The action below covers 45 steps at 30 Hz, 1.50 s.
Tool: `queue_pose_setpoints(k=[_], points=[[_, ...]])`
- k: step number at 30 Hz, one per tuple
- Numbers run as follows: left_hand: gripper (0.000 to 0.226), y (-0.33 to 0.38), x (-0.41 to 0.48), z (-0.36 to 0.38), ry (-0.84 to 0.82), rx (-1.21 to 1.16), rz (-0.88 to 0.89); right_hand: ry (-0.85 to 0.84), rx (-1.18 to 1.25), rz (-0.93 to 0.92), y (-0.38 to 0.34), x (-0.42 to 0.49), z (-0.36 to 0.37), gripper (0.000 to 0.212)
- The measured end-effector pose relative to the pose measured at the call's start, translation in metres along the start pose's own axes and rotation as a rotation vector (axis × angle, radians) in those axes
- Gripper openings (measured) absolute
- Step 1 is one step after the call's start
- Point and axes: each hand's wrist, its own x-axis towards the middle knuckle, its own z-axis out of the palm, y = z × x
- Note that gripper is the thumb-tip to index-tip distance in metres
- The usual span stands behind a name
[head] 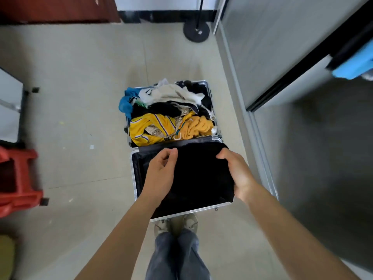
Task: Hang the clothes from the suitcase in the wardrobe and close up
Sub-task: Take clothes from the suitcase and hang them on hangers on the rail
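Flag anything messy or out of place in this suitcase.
The clothes in the far half of the suitcase are a crumpled heap, and a blue garment spills over its left rim. The left hand and right hand hold a black garment over the near half. Nothing looks damaged.

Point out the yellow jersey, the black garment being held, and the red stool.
yellow jersey (141, 128): head view, its striped left half.
black garment (199, 174): head view, middle of the cloth.
red stool (25, 156): head view, its upper frame.
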Motion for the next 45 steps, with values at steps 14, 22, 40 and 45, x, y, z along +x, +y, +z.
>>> queue_pose_setpoints(k=[14,22,40,45], points=[[0.027,0.218,-0.102,-0.015,-0.054,0.426,0.444,0.029,0.266,-0.477,-0.204,-0.266,-0.012,0.024],[0.071,0.249,-0.143,0.033,-0.272,0.322,0.875,-0.007,0.425,-0.646,-0.262,-0.322,-0.041,0.022],[0.030,0.472,-0.163,0.149,-0.090,0.080,0.748,0.271,0.366,-0.716,-0.324,-0.360,-0.242,0.042],[0.030,0.516,-0.182,0.184,-0.190,0.163,0.736,0.392,0.207,-0.771,-0.322,-0.369,-0.286,0.011]])
